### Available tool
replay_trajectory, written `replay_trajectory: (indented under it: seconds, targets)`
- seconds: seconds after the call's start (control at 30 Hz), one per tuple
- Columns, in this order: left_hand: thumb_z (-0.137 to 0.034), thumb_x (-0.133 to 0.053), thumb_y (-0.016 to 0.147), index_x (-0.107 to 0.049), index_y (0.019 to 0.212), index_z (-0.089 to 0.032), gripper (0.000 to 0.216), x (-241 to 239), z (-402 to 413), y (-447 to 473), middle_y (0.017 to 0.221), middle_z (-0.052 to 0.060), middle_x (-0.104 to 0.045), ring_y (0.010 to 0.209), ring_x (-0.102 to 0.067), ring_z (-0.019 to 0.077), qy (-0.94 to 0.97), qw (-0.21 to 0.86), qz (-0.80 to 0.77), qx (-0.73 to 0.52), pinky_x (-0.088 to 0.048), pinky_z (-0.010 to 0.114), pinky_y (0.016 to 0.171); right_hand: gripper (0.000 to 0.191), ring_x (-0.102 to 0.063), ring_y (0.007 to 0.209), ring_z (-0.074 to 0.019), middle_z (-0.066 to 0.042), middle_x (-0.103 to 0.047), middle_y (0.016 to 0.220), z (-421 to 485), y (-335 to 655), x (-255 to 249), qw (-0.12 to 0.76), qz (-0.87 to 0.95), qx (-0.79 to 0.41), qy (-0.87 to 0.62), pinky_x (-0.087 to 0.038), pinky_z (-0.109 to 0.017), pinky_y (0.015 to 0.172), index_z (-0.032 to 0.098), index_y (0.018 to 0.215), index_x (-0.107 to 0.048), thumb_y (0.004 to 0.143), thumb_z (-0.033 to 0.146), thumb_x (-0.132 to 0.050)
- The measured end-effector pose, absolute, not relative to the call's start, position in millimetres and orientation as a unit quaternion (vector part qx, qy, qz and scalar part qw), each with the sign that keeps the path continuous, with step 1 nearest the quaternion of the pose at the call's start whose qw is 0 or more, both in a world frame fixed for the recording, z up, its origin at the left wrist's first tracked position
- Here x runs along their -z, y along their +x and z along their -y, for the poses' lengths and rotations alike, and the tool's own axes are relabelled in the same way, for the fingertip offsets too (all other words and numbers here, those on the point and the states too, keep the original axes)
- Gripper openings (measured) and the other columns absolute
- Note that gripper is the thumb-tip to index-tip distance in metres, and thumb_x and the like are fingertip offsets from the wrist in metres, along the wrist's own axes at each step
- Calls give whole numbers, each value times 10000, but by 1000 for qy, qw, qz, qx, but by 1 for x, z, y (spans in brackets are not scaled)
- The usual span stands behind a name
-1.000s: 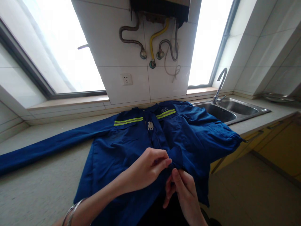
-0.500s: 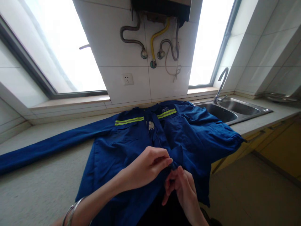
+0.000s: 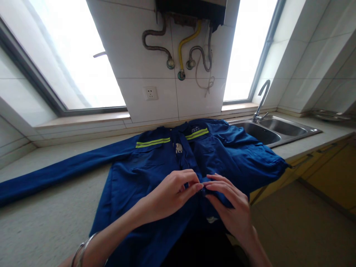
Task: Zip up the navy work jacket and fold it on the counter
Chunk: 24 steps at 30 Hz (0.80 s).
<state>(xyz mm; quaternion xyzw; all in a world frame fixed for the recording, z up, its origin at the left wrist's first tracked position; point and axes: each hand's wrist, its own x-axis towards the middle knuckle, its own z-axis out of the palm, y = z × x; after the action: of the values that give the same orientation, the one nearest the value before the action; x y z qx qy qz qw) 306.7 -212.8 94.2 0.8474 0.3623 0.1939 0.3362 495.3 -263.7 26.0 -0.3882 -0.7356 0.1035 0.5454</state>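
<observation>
A blue work jacket [image 3: 147, 163] with yellow-green reflective stripes lies spread, front up, across the countertop. Its front is partly open, and a pale animal print shows inside. My left hand [image 3: 178, 189], a silver bangle on its wrist, pinches the jacket's front edge between thumb and bent fingers. Facing it, my right hand [image 3: 233, 204] has thumb and fingertips closed on the same edge, almost touching the left fingertips. Whatever small part lies between the fingers is too small and covered to make out.
The countertop [image 3: 61, 218] runs along a tiled wall. To the right, a double steel sink [image 3: 289, 128] with a tall faucet [image 3: 260, 102] borders the jacket's sleeve. Hoses [image 3: 155, 48] hang from a heater above. Yellow cabinets [image 3: 325, 167] stand below the counter.
My right hand has moved up from below the front edge and turned, bringing its fingertips onto the cloth beside the left ones. My left hand keeps its pinch nearly in place.
</observation>
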Motion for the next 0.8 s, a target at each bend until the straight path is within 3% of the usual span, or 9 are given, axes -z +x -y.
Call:
replay_trajectory:
  seconds: [0.13, 0.23, 0.37, 0.43, 0.57, 0.8]
  targets:
    - [-400, -502, 889, -612, 812, -152, 282, -93, 219, 308, 746, 0, -614, 642, -556, 94, 867, 234, -386, -212, -453, 185, 603, 226, -627, 962, -200, -44, -691, 903, 252, 490, -21, 576, 734, -102, -345, -533, -357, 839, 188, 931, -656, 780, 24, -622]
    - [-448, -609, 808, -599, 790, -146, 303, -89, 233, 309, 737, 24, -617, 673, -589, 137, 877, 67, -415, -232, -488, 219, 601, 251, -632, 919, -192, -47, -687, 877, 250, 487, -22, 587, 729, -85, -341, -539, -342, 808, 180, 939, -655, 763, 3, -628]
    - [-227, -538, 866, -611, 831, -123, 132, -78, 253, 312, 708, 42, -612, 658, -599, 151, 880, -140, -392, -229, -501, 222, 555, 309, -629, 860, -167, -49, -678, 891, 248, 486, -22, 589, 729, -62, -343, -535, -335, 815, 175, 978, -649, 750, -31, -619]
    - [-118, -454, 881, -615, 941, -98, 173, -73, 257, 312, 774, 67, -639, 697, -614, 150, 879, -196, -363, -240, -520, 221, 580, 342, -624, 856, -167, -55, -674, 900, 248, 487, -21, 587, 740, -49, -325, -535, -336, 810, 171, 1007, -643, 739, -41, -624]
    - [-43, -411, 853, -575, 1097, -28, 294, -68, 257, 308, 976, 145, -650, 870, -628, 193, 883, -239, -300, -272, -554, 269, 707, 384, -612, 839, -175, -81, -660, 906, 248, 492, -23, 587, 758, -51, -280, -546, -318, 717, 151, 1063, -627, 735, -49, -619]
    - [-45, -375, 825, -580, 1076, 31, 333, -72, 251, 299, 1035, 200, -632, 970, -610, 248, 905, -254, -192, -282, -549, 308, 796, 316, -605, 796, -167, -90, -653, 899, 250, 502, -33, 558, 784, -58, -266, -539, -298, 650, 156, 1050, -635, 783, -3, -582]
